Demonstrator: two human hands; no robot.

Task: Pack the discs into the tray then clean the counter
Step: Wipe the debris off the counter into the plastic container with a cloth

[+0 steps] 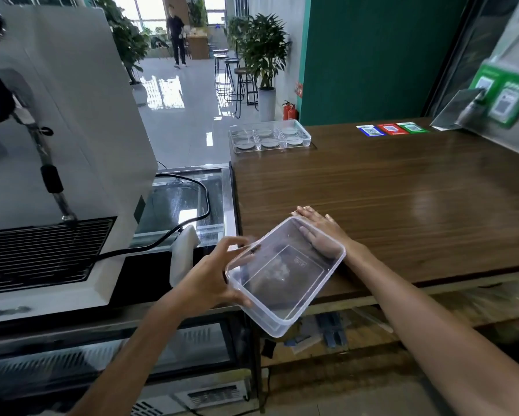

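A clear tray (304, 136) with several grey discs (270, 142) in its compartments sits at the far left corner of the wooden counter (402, 205). My left hand (219, 274) grips the near left end of an empty clear plastic container (285, 277), tilted at the counter's front left edge. My right hand (321, 226) lies flat on the counter with straight fingers, just behind the container's far rim and partly seen through its wall.
A white coffee machine (57, 145) with a black drip grille stands to the left, beside a glass-topped chest with a black cable. Coloured QR cards (392, 129) lie at the counter's back. A white cloth (183, 250) hangs by the machine. A person walks far off.
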